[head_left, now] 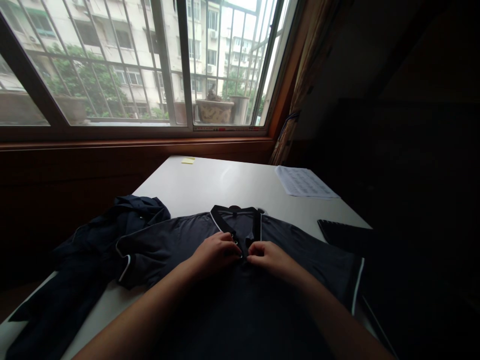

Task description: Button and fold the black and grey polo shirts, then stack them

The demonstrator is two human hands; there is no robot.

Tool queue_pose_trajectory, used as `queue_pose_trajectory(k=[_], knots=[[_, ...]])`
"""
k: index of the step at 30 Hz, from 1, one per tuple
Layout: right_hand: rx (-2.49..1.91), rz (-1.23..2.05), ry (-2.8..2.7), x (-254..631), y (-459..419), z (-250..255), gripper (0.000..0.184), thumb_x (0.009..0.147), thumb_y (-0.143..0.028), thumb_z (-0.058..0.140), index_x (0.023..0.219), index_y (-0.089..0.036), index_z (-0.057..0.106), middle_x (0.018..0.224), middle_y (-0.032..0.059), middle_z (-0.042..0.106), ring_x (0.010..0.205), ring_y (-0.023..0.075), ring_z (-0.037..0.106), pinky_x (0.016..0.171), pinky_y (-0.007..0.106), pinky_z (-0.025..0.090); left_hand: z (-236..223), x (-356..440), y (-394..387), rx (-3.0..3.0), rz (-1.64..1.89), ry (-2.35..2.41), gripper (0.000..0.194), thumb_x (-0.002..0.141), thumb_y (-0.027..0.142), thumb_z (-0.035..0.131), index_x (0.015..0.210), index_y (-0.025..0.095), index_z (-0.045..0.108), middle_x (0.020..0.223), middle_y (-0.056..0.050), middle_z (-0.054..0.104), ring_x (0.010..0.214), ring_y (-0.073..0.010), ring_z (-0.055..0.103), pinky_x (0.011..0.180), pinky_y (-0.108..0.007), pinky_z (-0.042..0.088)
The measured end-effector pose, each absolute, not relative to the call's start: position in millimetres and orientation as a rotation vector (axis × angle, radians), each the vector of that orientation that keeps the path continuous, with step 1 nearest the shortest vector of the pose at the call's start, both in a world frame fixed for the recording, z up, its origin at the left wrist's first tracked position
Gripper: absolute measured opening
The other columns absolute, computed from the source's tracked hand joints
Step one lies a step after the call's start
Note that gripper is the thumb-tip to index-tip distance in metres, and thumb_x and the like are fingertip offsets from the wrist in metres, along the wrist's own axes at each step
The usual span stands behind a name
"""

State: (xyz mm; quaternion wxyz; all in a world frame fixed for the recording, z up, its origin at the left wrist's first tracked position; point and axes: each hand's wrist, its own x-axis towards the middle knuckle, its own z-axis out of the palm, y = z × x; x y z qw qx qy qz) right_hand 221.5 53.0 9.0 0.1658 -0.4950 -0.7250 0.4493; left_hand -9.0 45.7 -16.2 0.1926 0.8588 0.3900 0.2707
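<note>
barred window [131,65] at the back, daylight entering from outside and the room's right side in deep shadow; below it, a white table [232,180]. from left to right: a crumpled dark blue garment [90,255] lies at the table's left, reaching up to the left sleeve of the polo shirt [292,240]. a yellow note [188,160] lies near the far edge.

the polo shirt is spread on the near part of the table, front side up. its body is dark grey-navy and short-sleeved; the collar [220,222] is black with a white edge line, and the sleeve ends carry black bands with white lines. the neck is open, with small pale buttons [236,243] along the left side of the placket. the collar points toward the window, the sleeves reach out to left and right, and the long axis runs from the person toward the window; the lower part fades into shadow, and the hem cannot be made out.

left hand [215,250]: fingers bent and closed on the placket's left edge, beside the buttons. right hand [272,256]: thumb and forefinger pinched on the placket's opposite edge, just beside the left fingertips.

farther right, printed papers [305,182] lie toward the far corner, near a gathered curtain [290,127]. a dark spiral-bound notebook [341,232] lies beyond the right sleeve.
</note>
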Motion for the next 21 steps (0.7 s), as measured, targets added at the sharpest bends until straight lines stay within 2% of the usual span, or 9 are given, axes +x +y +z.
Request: queue_pose_trajectory(k=[8, 12, 21], knots=[[-1.37, 1.239, -2.151, 225.0, 54.3, 11.6, 0.013, 0.078, -0.03, 0.065, 0.079, -0.017, 0.07, 0.072, -0.0012, 0.066, 0.068, 0.0157, 0.058, 0.061, 0.024, 0.04, -18.4, -7.7, 47.8, 2.363, 0.736, 1.11, 0.008, 0.086, 0.026, 0.072, 0.093, 0.026, 0.076, 0.094, -0.002, 0.065, 0.092, -0.0183, 0.061, 0.081, -0.026, 0.048], [-1.346, 1.204, -2.171, 224.9, 54.6, 11.8, 0.014, 0.079, -0.03, 0.065, 0.079, -0.018, 0.071, 0.074, -0.0006, 0.066, 0.071, 0.0167, 0.059, 0.063, 0.025, 0.041, -15.1, -5.0, 47.4, 2.252, 0.73, 1.115, 0.009, 0.082, 0.02, 0.071, 0.09, 0.023, 0.075, 0.092, -0.002, 0.066, 0.088, -0.017, 0.063, 0.075, -0.023, 0.048], [-1.301, 1.064, -2.196, 226.4, 55.3, 15.7, 0.014, 0.079, -0.033, 0.067, 0.08, -0.02, 0.074, 0.085, 0.0017, 0.068, 0.089, 0.0215, 0.062, 0.079, 0.029, 0.044, 5.1, 2.6, 40.2, 1.985, 0.682, 1.214, 0.015, 0.077, 0.018, 0.066, 0.087, 0.02, 0.076, 0.085, -0.001, 0.075, 0.082, -0.0178, 0.068, 0.072, -0.024, 0.049]])
